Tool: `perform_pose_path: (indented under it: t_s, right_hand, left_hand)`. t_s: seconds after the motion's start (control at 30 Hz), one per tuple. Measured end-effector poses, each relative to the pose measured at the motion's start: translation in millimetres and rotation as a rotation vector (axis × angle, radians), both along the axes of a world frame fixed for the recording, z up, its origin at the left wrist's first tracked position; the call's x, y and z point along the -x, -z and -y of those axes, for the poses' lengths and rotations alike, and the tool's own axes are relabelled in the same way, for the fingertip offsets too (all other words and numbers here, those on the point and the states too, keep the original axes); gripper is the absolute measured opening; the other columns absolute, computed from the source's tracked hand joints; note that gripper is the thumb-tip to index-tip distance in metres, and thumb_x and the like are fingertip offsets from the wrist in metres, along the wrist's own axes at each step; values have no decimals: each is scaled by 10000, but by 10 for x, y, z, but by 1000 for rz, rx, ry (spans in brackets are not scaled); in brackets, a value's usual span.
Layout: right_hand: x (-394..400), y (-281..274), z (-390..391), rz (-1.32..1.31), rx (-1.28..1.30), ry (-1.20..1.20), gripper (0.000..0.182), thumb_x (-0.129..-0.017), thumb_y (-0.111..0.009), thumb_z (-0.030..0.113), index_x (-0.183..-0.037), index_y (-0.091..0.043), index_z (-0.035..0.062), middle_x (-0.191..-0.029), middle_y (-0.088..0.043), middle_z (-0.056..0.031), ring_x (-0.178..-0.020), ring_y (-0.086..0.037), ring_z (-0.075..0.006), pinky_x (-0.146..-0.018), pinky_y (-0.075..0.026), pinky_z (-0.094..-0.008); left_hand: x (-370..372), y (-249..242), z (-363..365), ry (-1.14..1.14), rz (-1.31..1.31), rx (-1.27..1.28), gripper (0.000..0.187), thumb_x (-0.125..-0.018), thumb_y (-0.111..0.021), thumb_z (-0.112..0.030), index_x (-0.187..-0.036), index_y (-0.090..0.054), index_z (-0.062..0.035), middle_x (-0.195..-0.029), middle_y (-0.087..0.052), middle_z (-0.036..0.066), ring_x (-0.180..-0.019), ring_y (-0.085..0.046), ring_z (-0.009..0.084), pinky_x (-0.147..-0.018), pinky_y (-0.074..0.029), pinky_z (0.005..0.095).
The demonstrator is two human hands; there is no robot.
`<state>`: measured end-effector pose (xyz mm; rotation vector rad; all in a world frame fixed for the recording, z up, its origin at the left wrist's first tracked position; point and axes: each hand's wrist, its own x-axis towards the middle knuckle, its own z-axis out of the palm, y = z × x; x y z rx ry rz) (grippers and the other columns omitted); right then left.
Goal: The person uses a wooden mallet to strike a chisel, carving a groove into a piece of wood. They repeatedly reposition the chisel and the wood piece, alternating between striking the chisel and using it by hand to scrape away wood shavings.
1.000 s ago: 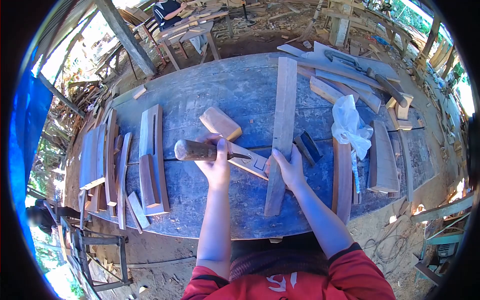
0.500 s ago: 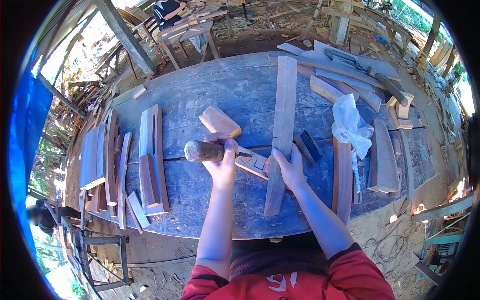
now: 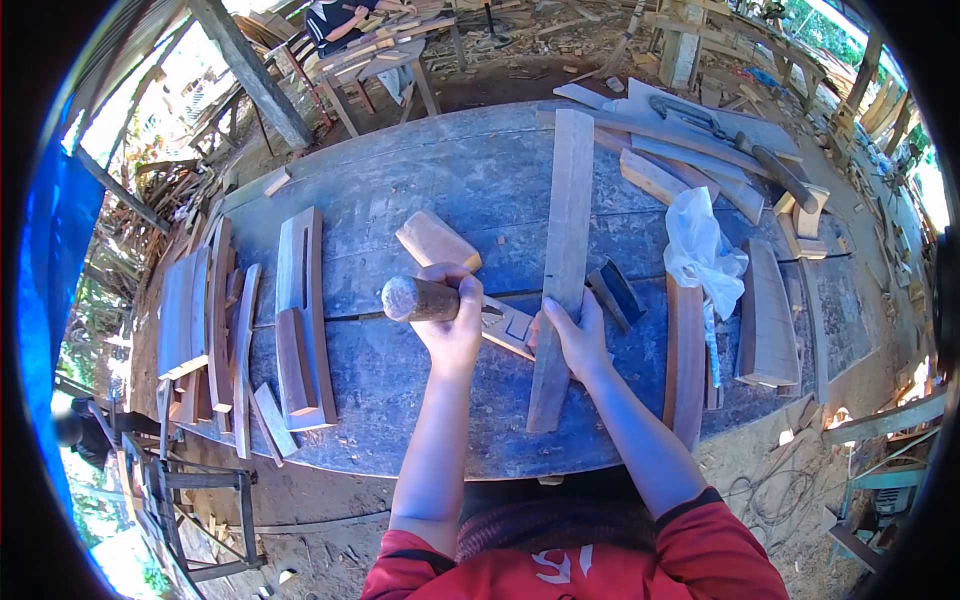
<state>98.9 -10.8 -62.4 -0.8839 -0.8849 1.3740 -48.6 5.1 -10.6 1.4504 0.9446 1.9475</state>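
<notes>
My left hand [image 3: 450,318] is closed around a wooden-handled chisel [image 3: 412,299]. Its thick round butt faces left, and a short dark metal part points right toward the board; the tip is hard to make out. My right hand [image 3: 580,338] grips a long flat wooden board [image 3: 568,200], thumb on top and fingers hidden beneath. Partly under that board lies a paler wood piece [image 3: 510,328] with a dark rectangular outline on its face. A short wood block [image 3: 437,242] rests just beyond my left hand. Right of the board sits a dark hollow block [image 3: 617,294].
Several cut wood pieces lie on the blue worktable [image 3: 400,180], including a slotted one [image 3: 312,260] at left. At right are a plastic bag [image 3: 703,245], a clamp [image 3: 690,115] and a mallet-like tool [image 3: 785,178]. Another person [image 3: 335,25] is at a far bench.
My left hand and the chisel have shifted slightly to the right, and the handle's butt has turned more toward me. My right hand and the board stay nearly still.
</notes>
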Motion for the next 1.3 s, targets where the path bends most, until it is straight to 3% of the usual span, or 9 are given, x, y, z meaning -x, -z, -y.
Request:
perform_pose_path:
  t_s: [0.6,0.67,1.0,1.07,1.3]
  right_hand:
    - [-6,-4,1,18,14,-6,343,-845,-586,169,-1065,-384,1,-716,-560,-98,-562,-589,-160,-516,-516,-299]
    - [-7,-5,2,8,7,-9,339,-846,-585,170,-1062,-386,3,-717,-561,-98,-557,-589,-160,-514,-516,-299]
    - [-8,-4,6,19,3,-4,320,-846,-584,165,-1050,-392,9,-711,-562,-95,-563,-590,-163,-517,-512,-302]
    - [-4,-17,12,12,29,3,314,-848,-581,163,-1046,-392,10,-709,-562,-95,-561,-589,-163,-518,-510,-300]
    - [-3,-23,12,9,14,2,304,-850,-579,153,-1038,-391,5,-708,-561,-95,-558,-587,-161,-520,-511,-301]
  left_hand:
    - [7,-43,34,54,55,30,130,-797,-474,59,-911,-450,1,-682,-483,74,-565,-469,125,-535,-398,253]
    - [6,-37,29,63,121,23,128,-767,-535,46,-880,-501,-3,-708,-526,49,-573,-512,89,-538,-436,231]
    - [6,-54,-3,36,141,54,122,-750,-538,60,-849,-513,-5,-707,-513,32,-566,-501,82,-527,-422,222]
    - [20,-19,-20,20,45,28,132,-784,-474,61,-901,-452,2,-686,-482,65,-553,-478,121,-513,-397,252]
    - [-29,37,-74,-9,-73,-6,135,-762,-486,85,-860,-458,-4,-695,-482,58,-553,-484,109,-502,-406,239]
